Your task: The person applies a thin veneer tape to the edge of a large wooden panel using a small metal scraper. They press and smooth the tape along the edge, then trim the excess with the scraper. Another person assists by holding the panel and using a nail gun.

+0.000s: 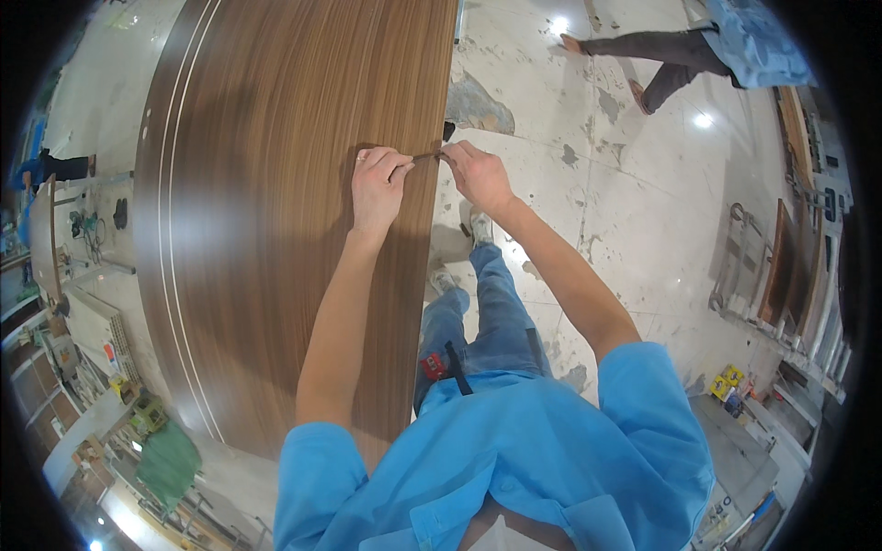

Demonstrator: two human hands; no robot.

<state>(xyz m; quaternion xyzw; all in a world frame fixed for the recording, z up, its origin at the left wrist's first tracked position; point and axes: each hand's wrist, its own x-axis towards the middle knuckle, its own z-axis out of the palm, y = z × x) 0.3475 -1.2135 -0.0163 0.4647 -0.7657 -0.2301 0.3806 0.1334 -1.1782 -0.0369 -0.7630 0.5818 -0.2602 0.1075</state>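
We had a pretty beat-up pale floor (pixel 661 202) around us, a big brown wood-grain panel (pixel 276 303) off to our left, then our left hand (pixel 375 184) and right hand (pixel 480 174), both pinched nearly closed on a skinny dark strip (pixel 424 157) at the panel's right edge.

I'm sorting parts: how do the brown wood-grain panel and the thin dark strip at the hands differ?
The brown wood-grain panel is broad; the thin dark strip is narrow. The panel lies beneath the left hand; the strip spans from it to the right hand.
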